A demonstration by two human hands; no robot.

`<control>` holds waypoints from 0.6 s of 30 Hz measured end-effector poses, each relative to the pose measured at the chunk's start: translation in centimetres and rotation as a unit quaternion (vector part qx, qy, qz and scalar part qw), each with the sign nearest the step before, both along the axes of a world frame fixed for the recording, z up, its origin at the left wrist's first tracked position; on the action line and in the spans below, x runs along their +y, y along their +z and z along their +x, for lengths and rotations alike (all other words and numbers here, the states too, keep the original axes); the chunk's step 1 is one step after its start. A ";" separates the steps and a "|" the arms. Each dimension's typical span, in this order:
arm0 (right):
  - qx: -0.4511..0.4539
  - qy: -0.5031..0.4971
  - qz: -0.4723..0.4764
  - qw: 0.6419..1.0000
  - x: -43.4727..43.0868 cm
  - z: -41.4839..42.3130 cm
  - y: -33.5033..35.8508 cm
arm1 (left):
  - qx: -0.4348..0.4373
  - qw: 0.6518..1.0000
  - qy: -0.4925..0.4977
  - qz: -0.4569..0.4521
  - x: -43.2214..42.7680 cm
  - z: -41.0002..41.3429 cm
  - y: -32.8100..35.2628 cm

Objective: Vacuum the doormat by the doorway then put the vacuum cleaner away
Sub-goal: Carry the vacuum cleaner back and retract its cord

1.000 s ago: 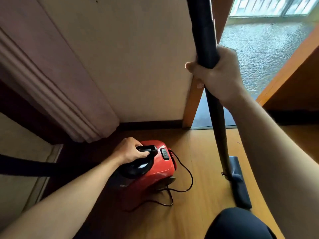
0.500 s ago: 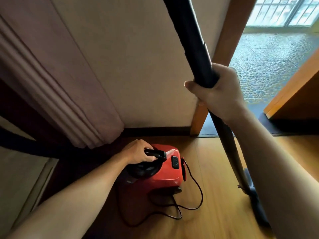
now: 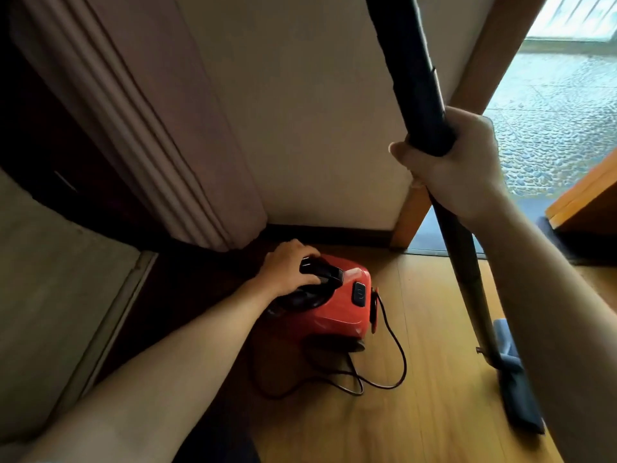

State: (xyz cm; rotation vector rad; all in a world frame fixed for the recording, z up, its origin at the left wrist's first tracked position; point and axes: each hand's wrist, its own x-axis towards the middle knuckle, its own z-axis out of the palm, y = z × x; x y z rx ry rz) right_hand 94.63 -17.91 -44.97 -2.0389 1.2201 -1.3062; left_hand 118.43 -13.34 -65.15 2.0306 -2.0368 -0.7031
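A small red vacuum cleaner (image 3: pixel 337 309) rests on the wooden floor close to the wall, beside a hanging curtain. My left hand (image 3: pixel 288 267) is wrapped around its black carry handle (image 3: pixel 322 274). My right hand (image 3: pixel 459 165) grips the black wand (image 3: pixel 417 81), which slants down to the dark floor head (image 3: pixel 516 392) at the lower right. A black power cord (image 3: pixel 384 375) lies looped on the floor in front of the red body. A dark doormat (image 3: pixel 547 230) shows only as a sliver at the doorway on the right.
A pinkish curtain (image 3: pixel 160 128) hangs at the left against a cream wall (image 3: pixel 300 111). An orange wooden door frame (image 3: pixel 412 212) borders a doorway to a pebbled outdoor floor (image 3: pixel 554 121). An open wooden door (image 3: pixel 587 195) stands at the right.
The view has shifted, and the vacuum body sits nearer the wall and curtain. Both hands keep the same grips on handle and wand. The floor head shows further right.
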 end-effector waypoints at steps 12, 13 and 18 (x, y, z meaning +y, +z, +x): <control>0.018 0.021 -0.007 1.000 0.6 -0.3 -0.2 | 0.253 0.914 0.317 0.026 9.5 -2.7 -2.6; 0.021 0.024 -0.010 0.999 0.7 -0.3 -0.3 | 0.306 0.898 0.312 0.038 9.8 -3.5 -2.8; 0.017 0.027 -0.026 0.999 0.8 -0.6 -0.1 | 0.442 0.829 0.343 0.015 8.7 -7.5 -1.6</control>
